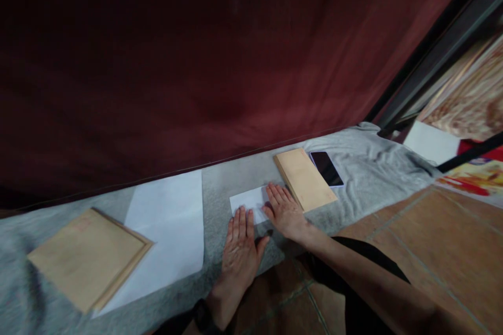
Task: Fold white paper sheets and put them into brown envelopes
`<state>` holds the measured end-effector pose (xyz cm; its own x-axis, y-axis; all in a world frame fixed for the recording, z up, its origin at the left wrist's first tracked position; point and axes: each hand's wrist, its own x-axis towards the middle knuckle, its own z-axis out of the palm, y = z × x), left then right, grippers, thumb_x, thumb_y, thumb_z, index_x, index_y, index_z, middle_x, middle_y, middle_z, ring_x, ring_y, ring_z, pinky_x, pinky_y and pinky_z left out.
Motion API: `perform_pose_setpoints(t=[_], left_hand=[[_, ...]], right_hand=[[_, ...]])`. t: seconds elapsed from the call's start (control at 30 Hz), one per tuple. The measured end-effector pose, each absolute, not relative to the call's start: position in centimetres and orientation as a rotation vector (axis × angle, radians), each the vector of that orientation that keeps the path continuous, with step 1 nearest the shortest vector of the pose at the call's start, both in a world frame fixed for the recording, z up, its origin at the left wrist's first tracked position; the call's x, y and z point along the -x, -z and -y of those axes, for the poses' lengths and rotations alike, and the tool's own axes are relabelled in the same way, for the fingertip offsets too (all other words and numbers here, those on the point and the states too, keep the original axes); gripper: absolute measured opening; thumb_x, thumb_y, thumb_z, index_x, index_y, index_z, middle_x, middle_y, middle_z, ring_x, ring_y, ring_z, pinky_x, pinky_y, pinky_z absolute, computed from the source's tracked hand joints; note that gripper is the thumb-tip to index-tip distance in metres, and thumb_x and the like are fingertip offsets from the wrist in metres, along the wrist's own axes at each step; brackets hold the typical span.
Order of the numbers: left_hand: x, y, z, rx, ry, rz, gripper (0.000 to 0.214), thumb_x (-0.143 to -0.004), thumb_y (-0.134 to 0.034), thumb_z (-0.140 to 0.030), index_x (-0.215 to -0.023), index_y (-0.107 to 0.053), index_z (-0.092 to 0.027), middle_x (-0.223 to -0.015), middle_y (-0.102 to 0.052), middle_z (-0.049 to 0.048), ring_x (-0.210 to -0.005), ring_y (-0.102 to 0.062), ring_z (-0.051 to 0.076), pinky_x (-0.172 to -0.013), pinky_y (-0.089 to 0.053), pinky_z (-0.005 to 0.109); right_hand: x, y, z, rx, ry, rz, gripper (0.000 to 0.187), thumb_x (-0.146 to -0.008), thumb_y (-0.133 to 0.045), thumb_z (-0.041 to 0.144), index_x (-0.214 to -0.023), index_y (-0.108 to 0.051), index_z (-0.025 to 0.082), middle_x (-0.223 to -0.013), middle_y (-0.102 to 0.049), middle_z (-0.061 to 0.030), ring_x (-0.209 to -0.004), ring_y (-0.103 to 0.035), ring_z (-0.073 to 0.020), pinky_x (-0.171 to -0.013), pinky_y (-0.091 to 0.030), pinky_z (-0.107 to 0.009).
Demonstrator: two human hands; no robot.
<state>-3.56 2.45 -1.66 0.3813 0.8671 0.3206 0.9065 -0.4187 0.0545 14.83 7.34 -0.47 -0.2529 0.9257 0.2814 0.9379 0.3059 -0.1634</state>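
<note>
A small white folded paper (248, 199) lies flat on a grey cloth, partly covered by both hands. My left hand (240, 243) rests on its lower left part, palm down, fingers stretched out and thumb spread to the right. On the paper's right end lies my right hand (285, 212), also flat with its fingers extended. Just right of that hand is a stack of tan envelopes (308, 178). Neither hand grips anything. What is under the palms is hidden.
Large white sheets (173, 225) lie to the left, partly under another stack of tan envelopes (88, 256). A phone (327, 168) sits beyond the right stack. The grey cloth (361, 167) covers a narrow ledge against a dark red curtain (220, 63). Tiled floor (440, 241) shows below.
</note>
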Motion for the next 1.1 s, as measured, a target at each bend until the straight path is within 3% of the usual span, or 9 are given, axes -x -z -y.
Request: perform_pose_setpoints(t=[0.13,0.27,0.63,0.87,1.1], left_hand=[[3.6,1.9,-2.5,2.522,0.423,1.593,0.064,-0.098,-0.045,-0.039,-0.153,-0.037,-0.007,-0.162,-0.032,0.0241,-0.151,-0.029,0.035,-0.117,-0.038,0.053],[4.0,1.8,-2.5,2.541,0.425,1.597,0.061,-0.098,-0.039,-0.026,-0.157,-0.03,-0.013,-0.163,-0.033,0.0184,-0.152,-0.029,0.03,-0.119,-0.037,0.052],[5.1,0.7,-2.1,2.413,0.443,1.828,0.063,-0.099,-0.035,-0.038,-0.154,-0.035,-0.006,-0.158,-0.039,0.0197,-0.148,-0.037,0.031,-0.119,-0.034,0.053],[5.4,-0.5,-2.9,2.377,0.349,1.866,0.06,-0.1,-0.032,-0.037,-0.146,-0.047,-0.001,-0.152,-0.048,0.0214,-0.146,-0.041,0.032,-0.122,-0.029,0.055],[3.3,-0.8,-5.4,2.496,0.425,1.761,0.059,-0.102,-0.032,-0.037,-0.153,-0.039,-0.008,-0.16,-0.04,0.0138,-0.151,-0.032,0.026,-0.124,-0.028,0.047]], right_hand=[[-13.7,0.0,-6.0,1.373,-0.085,2.439,0.058,-0.107,-0.038,0.038,-0.158,-0.032,0.013,-0.165,-0.03,-0.0099,-0.152,-0.029,-0.0225,-0.124,-0.028,-0.043],[-13.6,0.5,-5.2,1.278,-0.128,2.473,0.061,-0.105,-0.042,0.041,-0.158,-0.032,0.013,-0.162,-0.035,-0.012,-0.151,-0.031,-0.021,-0.124,-0.03,-0.043],[-16.1,1.7,-5.3,1.563,0.07,2.33,0.071,-0.101,-0.05,0.045,-0.158,-0.029,0.007,-0.16,-0.038,-0.0177,-0.149,-0.033,-0.0279,-0.122,-0.03,-0.047],[-16.6,1.7,-5.4,1.614,0.097,2.326,0.069,-0.102,-0.048,0.047,-0.156,-0.034,0.006,-0.158,-0.04,-0.019,-0.147,-0.037,-0.0299,-0.121,-0.031,-0.047],[-16.3,1.8,-5.5,1.622,0.148,2.339,0.067,-0.101,-0.049,0.046,-0.154,-0.039,0.006,-0.156,-0.044,-0.0191,-0.144,-0.041,-0.0301,-0.12,-0.031,-0.048]])
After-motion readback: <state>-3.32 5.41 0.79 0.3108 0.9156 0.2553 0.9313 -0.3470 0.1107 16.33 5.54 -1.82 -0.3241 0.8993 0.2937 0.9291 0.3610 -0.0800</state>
